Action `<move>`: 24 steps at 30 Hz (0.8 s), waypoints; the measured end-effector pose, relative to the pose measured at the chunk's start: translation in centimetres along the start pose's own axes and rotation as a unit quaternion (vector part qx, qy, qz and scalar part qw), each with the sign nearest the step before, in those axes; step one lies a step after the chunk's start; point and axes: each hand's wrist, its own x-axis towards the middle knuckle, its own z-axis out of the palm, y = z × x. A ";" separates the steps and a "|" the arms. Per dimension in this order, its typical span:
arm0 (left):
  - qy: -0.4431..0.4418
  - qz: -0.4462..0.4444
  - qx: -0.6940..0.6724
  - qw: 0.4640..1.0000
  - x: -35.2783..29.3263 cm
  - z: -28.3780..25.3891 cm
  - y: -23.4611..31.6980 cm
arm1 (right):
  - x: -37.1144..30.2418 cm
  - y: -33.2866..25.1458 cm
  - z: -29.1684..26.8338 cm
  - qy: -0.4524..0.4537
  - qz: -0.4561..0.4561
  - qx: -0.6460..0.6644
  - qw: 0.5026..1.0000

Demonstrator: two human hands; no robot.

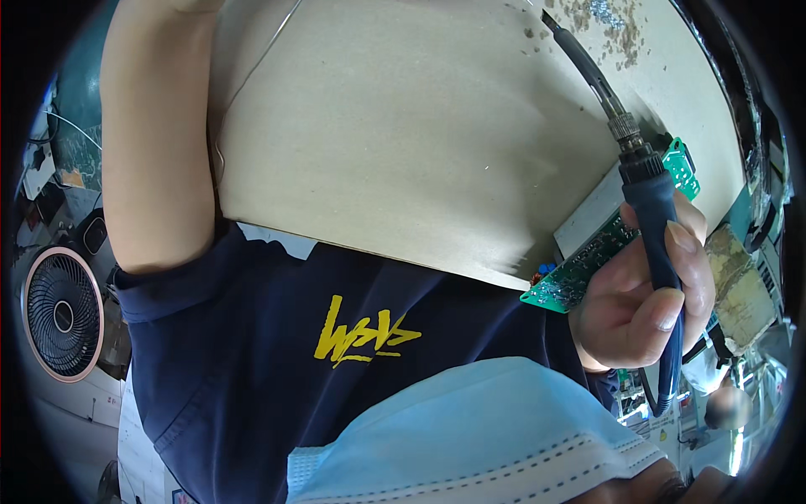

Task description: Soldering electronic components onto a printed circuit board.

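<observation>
My right hand [642, 294] is closed around the dark blue handle of a soldering iron [651, 193]. The iron points up and to the left, its dark tip near the top edge above the tan work surface. Just behind this hand a green circuit board [579, 269] stands tilted, with a pale block on its far side; whether my fingers touch it I cannot tell. On the left my bare forearm reaches up and out of the picture, so my left hand is beyond the top edge. Beside that forearm runs a thin, curved silvery wire [252, 71].
Brown crumbs [621, 34] and a silvery heap [606, 13] lie on the tan work surface [378, 134] at the upper right. A round fan [63, 314] stands at the left. At the right is a worn yellowish block [739, 286]; a cable trails from the iron.
</observation>
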 end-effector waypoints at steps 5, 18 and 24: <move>-0.018 0.011 0.112 0.994 -0.3 0.0 0.8 | 0.3 0.0 0.4 0.024 0.015 -0.002 1.000; 0.027 0.034 0.156 0.987 -0.4 0.7 0.9 | 0.6 0.1 0.5 0.018 0.014 -0.010 1.000; -0.035 0.044 0.144 0.988 -0.3 0.1 0.6 | 0.7 0.1 0.4 0.013 0.016 -0.015 1.000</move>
